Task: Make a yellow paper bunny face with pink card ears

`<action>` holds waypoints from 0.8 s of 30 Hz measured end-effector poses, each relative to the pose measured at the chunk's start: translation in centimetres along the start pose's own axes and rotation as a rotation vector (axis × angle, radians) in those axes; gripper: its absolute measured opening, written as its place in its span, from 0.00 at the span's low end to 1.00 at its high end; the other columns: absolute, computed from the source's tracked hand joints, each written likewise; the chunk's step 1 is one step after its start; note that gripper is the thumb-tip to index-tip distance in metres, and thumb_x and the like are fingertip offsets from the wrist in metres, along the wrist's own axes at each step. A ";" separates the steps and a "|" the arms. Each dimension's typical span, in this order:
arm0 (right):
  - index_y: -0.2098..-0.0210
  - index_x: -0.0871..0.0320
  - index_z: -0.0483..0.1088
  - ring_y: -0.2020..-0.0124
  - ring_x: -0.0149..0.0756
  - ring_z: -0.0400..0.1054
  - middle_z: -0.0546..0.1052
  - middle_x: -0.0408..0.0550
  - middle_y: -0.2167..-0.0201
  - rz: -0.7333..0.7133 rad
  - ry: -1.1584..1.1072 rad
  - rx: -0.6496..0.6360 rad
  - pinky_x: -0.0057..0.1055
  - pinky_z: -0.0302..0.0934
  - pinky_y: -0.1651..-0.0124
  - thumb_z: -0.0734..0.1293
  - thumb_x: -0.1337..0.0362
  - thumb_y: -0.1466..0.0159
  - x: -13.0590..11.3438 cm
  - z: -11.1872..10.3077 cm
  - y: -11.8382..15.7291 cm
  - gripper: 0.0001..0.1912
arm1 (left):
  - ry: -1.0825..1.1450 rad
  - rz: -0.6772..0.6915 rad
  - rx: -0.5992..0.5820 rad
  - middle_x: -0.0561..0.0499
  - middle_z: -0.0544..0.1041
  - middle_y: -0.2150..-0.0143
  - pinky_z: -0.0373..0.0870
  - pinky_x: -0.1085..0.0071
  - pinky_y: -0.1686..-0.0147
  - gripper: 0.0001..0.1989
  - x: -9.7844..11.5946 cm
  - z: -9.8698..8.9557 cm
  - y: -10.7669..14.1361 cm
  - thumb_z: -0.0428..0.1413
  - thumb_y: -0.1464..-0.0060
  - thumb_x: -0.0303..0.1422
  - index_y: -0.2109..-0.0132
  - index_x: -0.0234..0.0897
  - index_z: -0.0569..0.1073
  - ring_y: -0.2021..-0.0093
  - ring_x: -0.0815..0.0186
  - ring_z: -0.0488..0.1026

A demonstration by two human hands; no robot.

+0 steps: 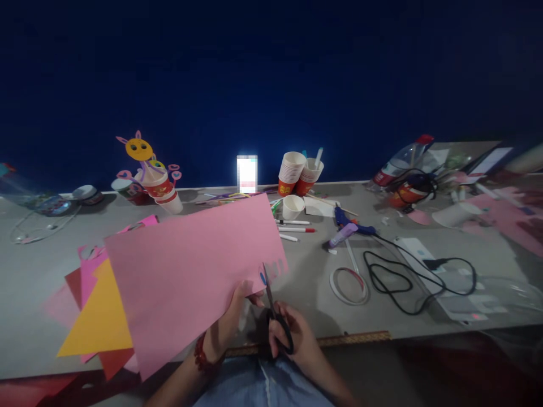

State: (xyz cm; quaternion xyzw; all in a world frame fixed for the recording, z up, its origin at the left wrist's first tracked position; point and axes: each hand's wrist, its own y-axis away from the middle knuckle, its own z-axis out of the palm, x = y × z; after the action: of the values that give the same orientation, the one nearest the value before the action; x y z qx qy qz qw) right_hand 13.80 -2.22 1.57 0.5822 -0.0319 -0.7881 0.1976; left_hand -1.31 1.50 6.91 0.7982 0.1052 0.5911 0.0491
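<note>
A large sheet of pink paper (pixel 190 260) is held up above the table, tilted, its right edge notched with cut-outs. My left hand (pixel 246 297) grips its lower right edge, the fingers partly hidden by the paper. In my right hand (pixel 292 333) is a pair of scissors (pixel 280 325) with black handles. The blades point up and away, at the paper's lower right edge, beside a small blue oval mark (pixel 262 277). Under the sheet's left side lie yellow paper (pixel 99 322) and other red and pink sheets.
Paper cups (pixel 291 172) stand stacked at the back, near a lit phone (pixel 247 174). Several pens (pixel 297 230) lie beyond the sheet. To the right are a glue gun (pixel 352 220), a tape roll (pixel 348 285), a power strip (pixel 441 282) and black cable. A cup craft (pixel 153 181) stands back left.
</note>
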 end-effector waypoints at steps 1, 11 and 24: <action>0.73 0.55 0.57 0.89 0.23 0.55 0.62 0.33 0.86 -0.004 -0.003 0.005 0.22 0.47 0.83 0.71 0.42 0.44 0.1 -0.1 0.0 0.26 | 0.001 0.000 -0.009 0.47 0.82 0.70 0.66 0.56 0.43 0.31 0.0 0.0 0.0 0.42 0.40 0.54 0.79 0.41 0.75 0.57 0.52 0.78; 0.74 0.55 0.56 0.89 0.21 0.55 0.60 0.32 0.83 -0.012 0.016 0.008 0.21 0.48 0.85 0.71 0.43 0.45 0.8 -0.6 -0.3 0.27 | -0.026 0.114 -0.026 0.49 0.82 0.69 0.62 0.60 0.41 0.28 -0.4 -0.3 -0.1 0.43 0.36 0.48 0.76 0.41 0.76 0.58 0.58 0.77; 0.74 0.55 0.55 0.89 0.22 0.56 0.59 0.32 0.84 0.001 0.106 -0.013 0.21 0.51 0.85 0.69 0.38 0.45 -0.1 -1.1 0.0 0.28 | -0.015 0.073 -0.031 0.50 0.81 0.72 0.62 0.61 0.41 0.28 -1.2 -0.3 -0.1 0.44 0.37 0.48 0.78 0.42 0.75 0.60 0.56 0.77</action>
State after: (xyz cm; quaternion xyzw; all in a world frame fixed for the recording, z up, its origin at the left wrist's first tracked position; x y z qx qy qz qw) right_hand 14.82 -1.99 1.28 0.6217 -0.0165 -0.7563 0.2031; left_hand -1.99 1.32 5.84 0.8051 0.0664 0.5880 0.0404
